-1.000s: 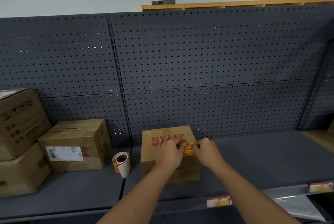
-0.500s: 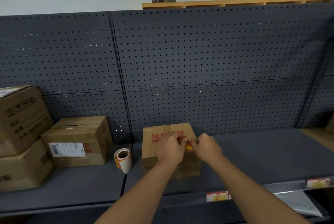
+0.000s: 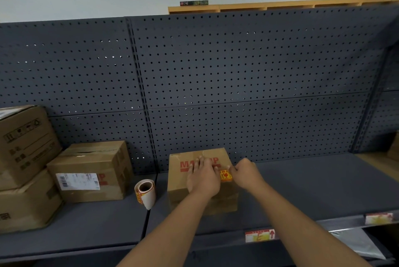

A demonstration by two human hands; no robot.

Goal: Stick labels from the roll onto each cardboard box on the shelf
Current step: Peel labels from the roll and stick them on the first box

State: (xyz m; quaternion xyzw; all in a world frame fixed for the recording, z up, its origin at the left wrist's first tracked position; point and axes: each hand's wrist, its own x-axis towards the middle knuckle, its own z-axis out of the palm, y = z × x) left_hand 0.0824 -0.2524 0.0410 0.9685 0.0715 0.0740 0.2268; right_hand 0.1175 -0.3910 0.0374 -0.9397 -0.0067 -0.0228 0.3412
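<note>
The left hand (image 3: 201, 178) had flattened onto the box (image 3: 179, 182), uncovering more label (image 3: 225, 175) (nearly stuck); right hand (image 3: 245, 173) pinched its edge

Your left hand (image 3: 201, 177) and right hand (image 3: 246, 173) are both bare: no gloves, rings or bandages can be made out. Your two forearms are likewise uncovered along their whole visible length, from the wrists to the lower edge of the head view; no sleeve, cuff, watch or strap shows anywhere on them. The fingers (image 3: 199, 162) of your left hand carry no markings or coverings. Nail detail is too blurred to report.
</note>
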